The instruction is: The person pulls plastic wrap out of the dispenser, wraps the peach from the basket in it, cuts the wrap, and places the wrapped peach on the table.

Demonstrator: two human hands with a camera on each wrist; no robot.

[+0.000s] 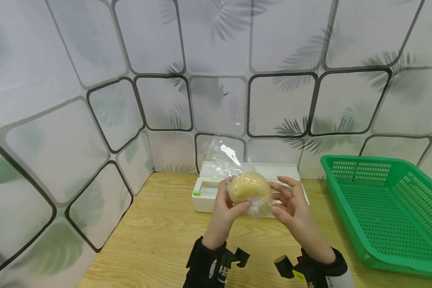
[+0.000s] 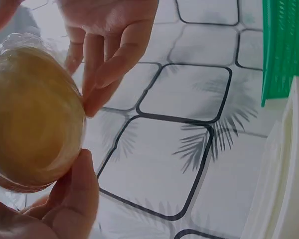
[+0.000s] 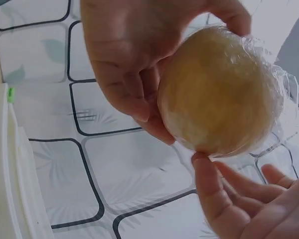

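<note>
A round, pale yellow food piece (image 1: 250,187), wrapped in clear cling film, is held up above the table; its exact kind I cannot tell. My left hand (image 1: 226,204) grips it from the left, thumb on the near side. In the right wrist view, that left hand (image 3: 134,55) curls round the wrapped food (image 3: 219,92). On the other side my right hand (image 1: 291,206) has its fingers spread and loosely bent, with a fingertip touching the film in the right wrist view. Loose film (image 1: 221,154) sticks up from the food's upper left.
Behind the hands stands a long white cling film box (image 1: 203,205), lid raised, with a green slider (image 1: 197,193). A green plastic basket (image 1: 349,224) sits on the right of the wooden table (image 1: 158,232). A patterned wall covering (image 1: 219,104) rises behind and at left.
</note>
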